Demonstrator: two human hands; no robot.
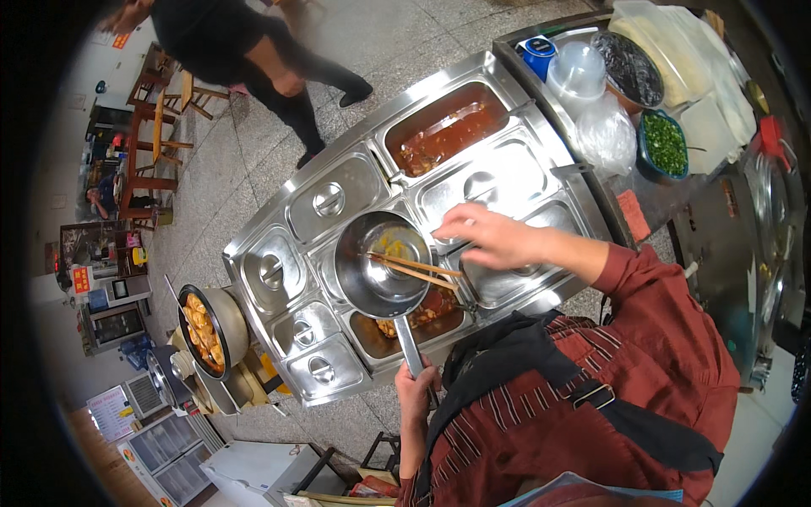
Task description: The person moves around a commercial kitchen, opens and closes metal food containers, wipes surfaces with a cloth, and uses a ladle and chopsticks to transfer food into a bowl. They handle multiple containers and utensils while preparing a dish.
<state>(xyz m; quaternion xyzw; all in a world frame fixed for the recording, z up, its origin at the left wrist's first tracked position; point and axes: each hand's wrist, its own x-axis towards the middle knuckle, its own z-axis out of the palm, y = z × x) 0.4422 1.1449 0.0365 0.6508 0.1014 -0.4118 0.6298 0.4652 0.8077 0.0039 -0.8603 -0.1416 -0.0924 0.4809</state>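
Note:
My left hand [415, 381] grips the metal handle of a steel saucepan [358, 279], held over a steel food counter [469, 70]. Bits of yellow food [391, 244] lie in the pan's bottom. A pair of wooden chopsticks [421, 269] slants over the pan's right rim, tips inside. Just right of the rim, my right hand [491, 237] is slightly blurred, its thumb and forefinger apart; it does not touch the chopsticks. Partly beneath the pan is an uncovered tray of food in sauce [374, 342]. Farther off, another open tray holds reddish-brown broth [450, 130].
Lidded steel trays [329, 199] surround the pan. A round pot of food in sauce [231, 326] stands left. Chopped green onions in a bowl [664, 144], plastic bags [605, 136] and a blue can [538, 57] stand at upper right. Beyond the counter is a person in dark clothes [209, 38].

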